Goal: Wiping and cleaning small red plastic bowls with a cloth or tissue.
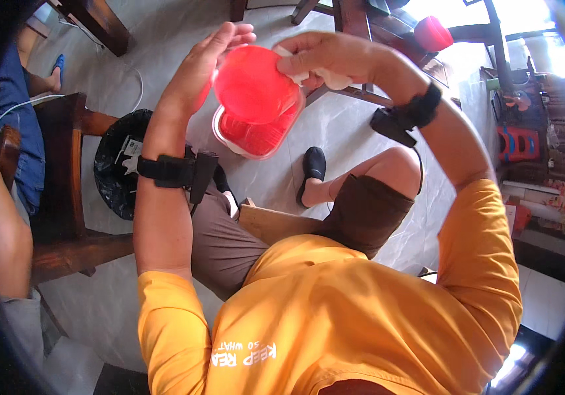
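A round, smooth red plastic piece (249, 82), a bowl or cup by its look, is held up in front of me between both hands. My left hand (206, 56) supports it from the left, thumb up along its edge and the other fingers partly hidden. On the right, my right hand (325, 58) pinches its rim together with a crumpled white tissue or cloth (333, 79). Just below the piece shows a tub with a pale rim (220, 135) and red contents (253, 135). The held piece covers part of this tub.
A bin with a black liner (108, 164) stands at left beside a dark wooden chair (58, 164), where another person's leg (2, 224) shows. Another red container (433, 34) is at the far right near wooden furniture (355, 23). Straps with black devices circle both my forearms.
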`<state>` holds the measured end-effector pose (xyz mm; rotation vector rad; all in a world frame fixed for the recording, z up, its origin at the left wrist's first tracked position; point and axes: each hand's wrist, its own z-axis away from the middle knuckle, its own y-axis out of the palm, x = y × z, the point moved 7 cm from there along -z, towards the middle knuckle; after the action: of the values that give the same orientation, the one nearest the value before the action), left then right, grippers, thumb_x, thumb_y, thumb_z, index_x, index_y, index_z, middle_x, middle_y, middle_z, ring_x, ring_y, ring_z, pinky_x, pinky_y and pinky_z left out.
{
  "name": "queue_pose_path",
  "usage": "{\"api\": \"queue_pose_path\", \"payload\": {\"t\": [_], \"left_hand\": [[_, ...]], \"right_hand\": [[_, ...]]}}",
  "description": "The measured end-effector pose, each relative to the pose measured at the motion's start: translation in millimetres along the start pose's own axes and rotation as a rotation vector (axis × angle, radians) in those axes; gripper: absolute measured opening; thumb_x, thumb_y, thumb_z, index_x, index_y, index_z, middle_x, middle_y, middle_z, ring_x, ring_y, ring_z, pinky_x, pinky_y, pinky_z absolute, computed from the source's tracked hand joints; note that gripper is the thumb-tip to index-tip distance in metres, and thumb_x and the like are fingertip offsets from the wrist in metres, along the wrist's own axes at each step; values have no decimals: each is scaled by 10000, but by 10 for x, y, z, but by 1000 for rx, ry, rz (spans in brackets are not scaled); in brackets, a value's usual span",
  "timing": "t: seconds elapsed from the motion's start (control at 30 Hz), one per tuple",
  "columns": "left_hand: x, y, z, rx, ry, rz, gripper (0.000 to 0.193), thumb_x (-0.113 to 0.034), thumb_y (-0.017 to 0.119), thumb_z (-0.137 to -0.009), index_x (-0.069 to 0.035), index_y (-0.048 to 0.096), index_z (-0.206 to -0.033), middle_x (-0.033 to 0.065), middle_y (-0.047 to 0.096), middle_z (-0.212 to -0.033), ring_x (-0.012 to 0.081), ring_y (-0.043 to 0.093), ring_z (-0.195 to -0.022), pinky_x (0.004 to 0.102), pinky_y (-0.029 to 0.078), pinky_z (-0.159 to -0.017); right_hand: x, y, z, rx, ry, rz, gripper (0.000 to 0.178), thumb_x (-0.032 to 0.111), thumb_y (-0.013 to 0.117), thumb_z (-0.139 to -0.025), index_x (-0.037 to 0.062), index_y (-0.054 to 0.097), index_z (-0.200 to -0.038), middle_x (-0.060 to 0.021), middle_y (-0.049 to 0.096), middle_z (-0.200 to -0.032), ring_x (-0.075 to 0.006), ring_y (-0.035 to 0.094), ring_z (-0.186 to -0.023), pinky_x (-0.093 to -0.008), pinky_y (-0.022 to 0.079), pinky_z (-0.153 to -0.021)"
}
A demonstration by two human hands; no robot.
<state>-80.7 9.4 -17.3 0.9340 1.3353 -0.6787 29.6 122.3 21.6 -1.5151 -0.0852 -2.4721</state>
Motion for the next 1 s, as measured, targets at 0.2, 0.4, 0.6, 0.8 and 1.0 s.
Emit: {"api": "queue_pose_path", "payload": {"t": [0.2,0.4,0.6,0.8,1.0], "left_hand": [[-403,82,250,173,-20,579,622,-554,379,-981,-30,548,-1271,108,631,-1193,186,612,-1098,358,476,-979],[-330,-26,202,117,31,439,560,-477,559,-931,-11,566,-1241,109,645,-1178,186,634,-1055,371,493,-965],[-87,16,43,7,-46,352,449,-242,696,-881,-26,547,-1245,85,634,-1166,186,610,-1092,360,479,-985],[144,209,-105,-16,-90,263,474,-77,665,-880,-27,472,-1310,88,590,-1228,185,583,-1131,336,462,-1003],[176,550,-188,29,-123,267,458,-7,651,-856,-11,495,-1287,85,591,-1222,169,587,-1108,302,465,-983]], "right_hand": [[890,101,223,-132,-243,106,277,305,631,-919,42,635,-1005,16,588,-794,-68,504,-632,-200,420,-542],[25,-225,-22,-313,-187,-151,417,429,604,-930,78,607,-1156,-19,594,-919,-81,504,-724,-193,453,-605],[-306,-489,203,-677,-419,-233,500,520,487,-959,87,604,-1180,-37,589,-939,-114,487,-750,-237,414,-607],[36,-453,383,-1083,-729,163,205,146,600,-929,16,619,-1086,-54,643,-894,-86,575,-834,-249,482,-688],[4,-155,276,-973,-953,477,181,52,650,-788,83,654,-966,-104,591,-919,-313,609,-820,-370,518,-713]]}}
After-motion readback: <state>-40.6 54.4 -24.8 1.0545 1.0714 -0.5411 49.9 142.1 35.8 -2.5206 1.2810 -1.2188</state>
